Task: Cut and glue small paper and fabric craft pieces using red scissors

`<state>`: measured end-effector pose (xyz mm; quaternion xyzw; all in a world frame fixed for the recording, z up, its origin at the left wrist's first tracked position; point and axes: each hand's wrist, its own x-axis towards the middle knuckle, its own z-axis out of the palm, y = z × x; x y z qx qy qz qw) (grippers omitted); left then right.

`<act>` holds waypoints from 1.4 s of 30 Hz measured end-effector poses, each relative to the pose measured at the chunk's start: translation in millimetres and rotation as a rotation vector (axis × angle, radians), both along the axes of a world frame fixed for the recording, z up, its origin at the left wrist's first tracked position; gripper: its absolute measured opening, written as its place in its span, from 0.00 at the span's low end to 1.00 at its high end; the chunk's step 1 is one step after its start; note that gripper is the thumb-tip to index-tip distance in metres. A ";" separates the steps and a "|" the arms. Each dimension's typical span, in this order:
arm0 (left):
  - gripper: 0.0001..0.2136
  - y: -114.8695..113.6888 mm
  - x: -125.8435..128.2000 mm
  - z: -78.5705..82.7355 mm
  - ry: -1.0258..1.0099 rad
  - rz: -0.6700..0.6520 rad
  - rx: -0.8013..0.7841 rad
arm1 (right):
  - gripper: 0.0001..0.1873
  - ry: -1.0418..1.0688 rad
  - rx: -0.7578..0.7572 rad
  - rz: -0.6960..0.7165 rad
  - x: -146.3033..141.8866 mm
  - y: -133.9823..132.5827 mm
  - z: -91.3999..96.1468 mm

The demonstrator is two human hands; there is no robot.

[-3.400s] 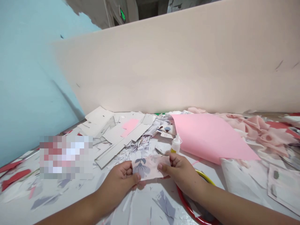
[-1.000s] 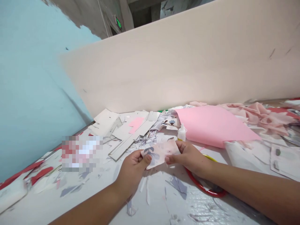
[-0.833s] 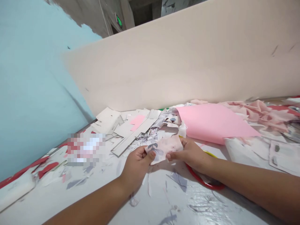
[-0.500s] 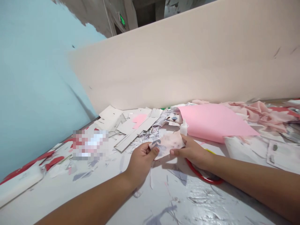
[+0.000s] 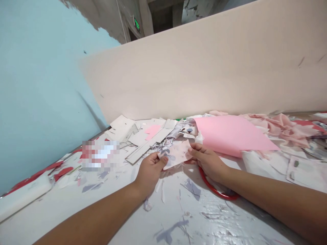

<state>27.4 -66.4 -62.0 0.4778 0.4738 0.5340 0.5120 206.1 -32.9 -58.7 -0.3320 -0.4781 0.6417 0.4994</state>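
Observation:
Between my two hands is a small pale pink piece (image 5: 176, 155) printed with grey leaves; whether it is cloth or paper I cannot tell. My left hand (image 5: 150, 170) pinches its left end, the thumb lying on top near the leaf print. At the opposite end, my right hand (image 5: 208, 161) grips the right edge between thumb and fingers. The piece is raised slightly above the table and a little tilted. Beneath my right wrist lies a red curved loop (image 5: 217, 192), like a scissors handle; the rest of it is hidden by my hand and forearm.
Cardboard strips (image 5: 149, 144) are heaped behind my left hand. A curled pink sheet (image 5: 232, 134) lies beyond my right hand, near a small white bottle tip (image 5: 199, 137). Crumpled pink cloth (image 5: 288, 131) is farther right. Scraps litter the white table (image 5: 122, 211); a beige partition (image 5: 199, 75) stands behind.
Both hands have shifted slightly left with the printed piece, and the right fingers have moved along its right edge. More of the red loop's left side shows; the yellow part is now hidden.

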 end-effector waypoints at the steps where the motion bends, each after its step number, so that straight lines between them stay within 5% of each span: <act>1: 0.13 0.0 -0.8 1.0 0.028 0.008 0.014 | 0.11 -0.004 0.003 -0.023 -0.2 0.2 1.1; 4: 0.11 0.5 -9.0 4.9 0.282 0.110 0.208 | 0.12 0.015 -0.016 -0.087 0.4 2.3 5.2; 6: 0.08 1.1 -18.9 8.6 0.553 0.154 0.476 | 0.13 0.016 -0.083 -0.048 1.8 4.0 8.9; 10: 0.13 3.7 -38.7 15.1 0.873 -0.054 1.158 | 0.19 -0.085 -0.329 0.317 5.2 3.3 17.4; 13: 0.14 5.7 -44.1 15.2 0.922 -0.145 1.324 | 0.18 -0.119 -0.324 0.380 6.9 0.8 20.7; 16: 0.10 5.4 -39.3 12.3 0.785 -0.074 1.106 | 0.24 -0.094 -0.243 0.290 7.8 0.6 20.9; 19: 0.18 3.8 -28.7 10.6 0.353 0.059 0.500 | 0.23 -0.085 -0.132 0.194 8.7 3.1 19.6; 21: 0.24 3.7 -22.2 10.6 0.041 -0.052 0.090 | 0.22 -0.145 -0.025 0.107 9.7 5.4 18.3; 23: 0.27 4.5 -17.6 10.7 -0.117 -0.190 -0.087 | 0.20 -0.247 0.076 0.028 10.7 7.2 16.9; 27: 0.17 6.6 -14.5 8.8 -0.026 -0.133 -0.057 | 0.17 -0.347 0.193 -0.062 9.8 7.0 13.9; 32: 0.15 9.0 -15.1 5.0 0.123 -0.023 0.027 | 0.19 -0.253 0.040 0.023 4.2 3.5 9.2; 37: 0.16 9.5 -14.1 5.7 0.101 -0.015 0.016 | 0.21 -0.168 0.001 -0.023 1.3 0.6 9.6; 42: 0.17 8.4 -12.4 7.7 0.036 0.021 -0.008 | 0.17 -0.129 -0.098 0.112 -0.1 -1.6 7.0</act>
